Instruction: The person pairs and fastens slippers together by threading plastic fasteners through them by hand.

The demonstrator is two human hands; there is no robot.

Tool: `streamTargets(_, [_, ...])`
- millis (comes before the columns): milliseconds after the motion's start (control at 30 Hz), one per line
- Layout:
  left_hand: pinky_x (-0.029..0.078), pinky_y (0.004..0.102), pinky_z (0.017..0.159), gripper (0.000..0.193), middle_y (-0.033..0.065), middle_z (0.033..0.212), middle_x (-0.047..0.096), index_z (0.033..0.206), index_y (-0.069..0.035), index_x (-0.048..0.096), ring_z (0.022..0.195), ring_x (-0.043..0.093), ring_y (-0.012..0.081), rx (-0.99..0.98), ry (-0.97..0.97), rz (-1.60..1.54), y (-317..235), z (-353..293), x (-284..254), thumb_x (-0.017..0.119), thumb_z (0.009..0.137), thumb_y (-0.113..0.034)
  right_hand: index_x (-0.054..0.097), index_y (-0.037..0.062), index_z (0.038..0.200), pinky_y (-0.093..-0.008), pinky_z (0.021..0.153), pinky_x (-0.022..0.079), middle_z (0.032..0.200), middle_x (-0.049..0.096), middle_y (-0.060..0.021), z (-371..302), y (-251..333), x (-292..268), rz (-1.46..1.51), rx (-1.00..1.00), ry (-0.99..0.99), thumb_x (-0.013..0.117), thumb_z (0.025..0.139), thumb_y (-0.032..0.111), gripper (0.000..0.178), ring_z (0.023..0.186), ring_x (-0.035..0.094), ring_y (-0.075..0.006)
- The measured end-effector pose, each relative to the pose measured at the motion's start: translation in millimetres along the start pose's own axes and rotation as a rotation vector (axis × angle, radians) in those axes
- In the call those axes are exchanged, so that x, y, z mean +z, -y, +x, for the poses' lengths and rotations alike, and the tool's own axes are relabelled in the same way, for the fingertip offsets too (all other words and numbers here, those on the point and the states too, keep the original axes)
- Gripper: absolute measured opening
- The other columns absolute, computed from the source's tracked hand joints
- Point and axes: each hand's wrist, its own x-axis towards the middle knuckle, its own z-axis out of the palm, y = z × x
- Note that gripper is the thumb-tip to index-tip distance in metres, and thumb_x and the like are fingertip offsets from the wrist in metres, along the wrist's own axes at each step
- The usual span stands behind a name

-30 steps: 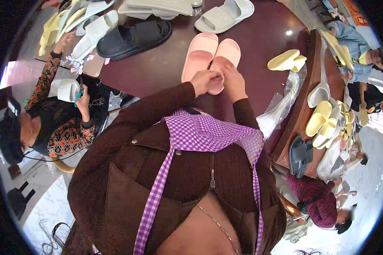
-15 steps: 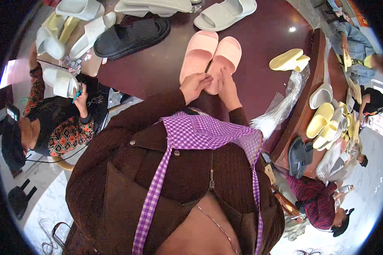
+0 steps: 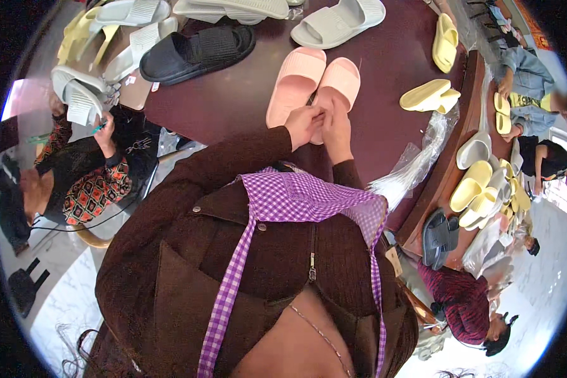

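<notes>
A pair of pink slide slippers (image 3: 297,77) lies side by side on the dark red table, toes pointing away from me. At the heel of the right-hand pink slipper my two hands meet. The fingers of my left hand (image 3: 304,125) are pinched together, tips against the other hand. My right hand (image 3: 336,130) is closed too, its fingers over the slipper's footbed. Whatever small thing sits between the fingertips is hidden. A black slide (image 3: 196,53) and a light grey slide (image 3: 337,24) lie beyond, to the left and above.
Yellow slides (image 3: 429,96) and a bundle of thin white ties (image 3: 416,165) in clear plastic lie at the right. Another yellow slide (image 3: 445,43) is farther back. On the left, a co-worker holds a grey slide (image 3: 80,94). More slippers (image 3: 471,186) cover the right-hand table, with people beyond.
My left hand has shifted right, and its fingertips now meet the right hand's. A yellow slide has appeared at the far right. The left co-worker's grey slide has turned.
</notes>
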Motion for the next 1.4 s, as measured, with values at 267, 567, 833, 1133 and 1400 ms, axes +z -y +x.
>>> streamTargets(267, [0.048, 0.0329, 0.085, 0.018, 0.0161, 0.098, 0.056, 0.098, 0.007, 0.052, 0.093, 0.057, 0.0246, -0.346, -0.127, -0.580, -12.7, 18.3, 0.9, 0.050, 0.088, -0.008, 0.056, -0.0037, 0.105, -0.0364, 0.078, 0.045, 0.095, 0.061, -0.0201, 45.6, -71.1, -23.6, 0.058, 0.173, -0.239, 0.056, 0.081, 0.017, 0.032, 0.089, 0.059, -0.0306])
streamTargets(567, [0.048, 0.0302, 0.054, 0.017, 0.0102, 0.077, 0.057, 0.090, 0.003, 0.053, 0.063, 0.057, 0.0186, -0.420, -0.068, -0.235, -37.7, 15.8, -14.3, 0.053, 0.086, -0.013, 0.066, -0.0025, 0.083, -0.0382, 0.074, 0.046, 0.080, 0.064, -0.0203, 106.8, -112.9, 13.4, 0.029, 0.444, 0.019, 0.061, 0.073, 0.031, 0.035, 0.081, 0.062, -0.0343])
streamTargets(833, [0.044, 0.0260, 0.049, 0.018, 0.0083, 0.075, 0.055, 0.091, 0.003, 0.053, 0.060, 0.053, 0.0149, -0.291, -0.119, -0.003, -44.1, 18.0, -13.3, 0.050, 0.089, -0.014, 0.065, -0.0063, 0.080, -0.0275, 0.046, 0.041, 0.062, 0.059, -0.0064, 116.7, -140.9, 18.3, 0.150, 0.550, 0.040, 0.066, 0.073, 0.020, 0.027, 0.054, 0.054, -0.0121])
streamTargets(1133, [0.049, 0.0260, 0.055, 0.020, 0.0115, 0.081, 0.058, 0.091, 0.004, 0.053, 0.064, 0.057, 0.0163, -0.332, -0.194, -0.122, -43.2, 11.9, -3.5, 0.049, 0.089, -0.016, 0.064, -0.0013, 0.078, -0.0245, 0.041, 0.039, 0.062, 0.057, -0.0043, 118.5, -102.9, 0.1, 0.435, 0.780, 0.160, 0.066, 0.074, 0.018, 0.020, 0.049, 0.052, -0.0116])
streamTargets(1400, [0.044, 0.0244, 0.047, 0.016, 0.0085, 0.073, 0.056, 0.088, 0.003, 0.053, 0.056, 0.053, 0.0144, -0.233, -0.297, -0.073, -44.6, 18.2, -8.6, 0.050, 0.087, -0.013, 0.064, -0.0007, 0.085, -0.0282, 0.050, 0.045, 0.065, 0.059, -0.0053, 113.9, -141.3, 15.3, 0.104, 0.385, 0.010, 0.064, 0.075, 0.017, 0.020, 0.057, 0.056, -0.0153])
